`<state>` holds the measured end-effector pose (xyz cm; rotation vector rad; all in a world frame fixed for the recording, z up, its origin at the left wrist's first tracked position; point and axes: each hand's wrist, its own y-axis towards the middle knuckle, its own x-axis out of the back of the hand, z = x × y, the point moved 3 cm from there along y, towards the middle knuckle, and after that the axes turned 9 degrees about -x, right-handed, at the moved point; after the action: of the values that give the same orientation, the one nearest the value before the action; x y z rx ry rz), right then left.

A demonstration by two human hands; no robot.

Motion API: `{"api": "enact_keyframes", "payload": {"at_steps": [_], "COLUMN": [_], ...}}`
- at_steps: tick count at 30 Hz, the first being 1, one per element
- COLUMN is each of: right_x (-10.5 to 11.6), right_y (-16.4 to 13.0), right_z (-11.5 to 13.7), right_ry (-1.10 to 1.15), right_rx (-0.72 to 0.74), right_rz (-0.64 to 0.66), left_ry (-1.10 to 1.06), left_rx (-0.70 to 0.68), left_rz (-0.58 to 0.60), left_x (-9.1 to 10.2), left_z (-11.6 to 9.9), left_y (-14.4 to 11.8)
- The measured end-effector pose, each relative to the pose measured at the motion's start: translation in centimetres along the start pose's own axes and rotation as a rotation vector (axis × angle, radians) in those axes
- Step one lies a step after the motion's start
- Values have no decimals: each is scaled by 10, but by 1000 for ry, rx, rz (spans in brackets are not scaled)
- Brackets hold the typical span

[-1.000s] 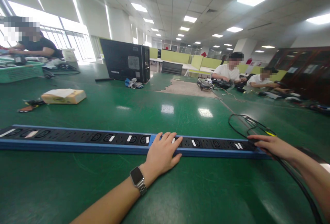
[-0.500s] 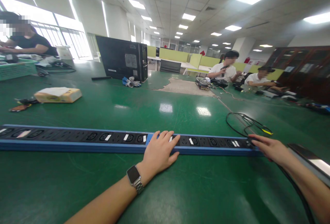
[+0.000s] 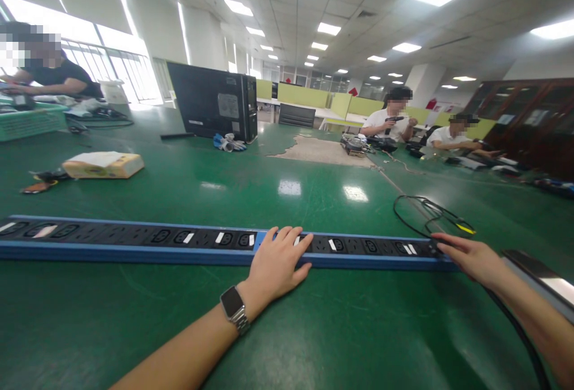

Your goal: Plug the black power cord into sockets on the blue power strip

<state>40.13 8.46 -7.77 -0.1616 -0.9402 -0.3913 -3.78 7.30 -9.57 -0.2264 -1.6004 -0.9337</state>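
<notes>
A long power strip (image 3: pixel 192 260), blue along its edges with black sockets and white labels, lies across the table. My left hand (image 3: pixel 275 264), a watch on its wrist, rests flat over the strip's middle with its fingers spread. At the strip's right end, my right hand (image 3: pixel 470 257) has fingers and thumb closed round a small black plug (image 3: pixel 434 249), mostly hidden by them. From under that hand a black cable (image 3: pixel 515 324) runs down to the lower right. Whether the plug is fully seated cannot be made out.
Beyond my right hand lies a looped black cord (image 3: pixel 421 201) with a yellow tag. A tissue pack (image 3: pixel 104 165), gloves (image 3: pixel 229 142), a computer tower (image 3: pixel 215 103) and a green basket (image 3: pixel 31 124) stand farther off. A flat dark device (image 3: pixel 538 276) lies at right. Several people sit around.
My two hands and the power strip stay nearly in place. The view shifts very slightly, and a person at the back right has moved a hand a little.
</notes>
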Motion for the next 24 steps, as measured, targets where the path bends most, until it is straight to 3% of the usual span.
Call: {"api": "enact_keyframes", "payload": {"at_steps": [5,9,16,24], "right_x": [-9,-15,-3,-4], "right_y": [-2,-6,-1,7], "right_z": [2,-5,0,-18], "right_ry": [19,0,-78,-160], "right_rx": [5,-80,6,-43], "right_rz": [90,79,65,12], "left_ry": [2,-5,-11,-19], "left_rx": [6,1,-3,0], "left_rz": [-2,3,2,6], "left_x": [0,0,0,0], "left_z": [0,-1,0,0], "left_y": [0,0,0,1]}}
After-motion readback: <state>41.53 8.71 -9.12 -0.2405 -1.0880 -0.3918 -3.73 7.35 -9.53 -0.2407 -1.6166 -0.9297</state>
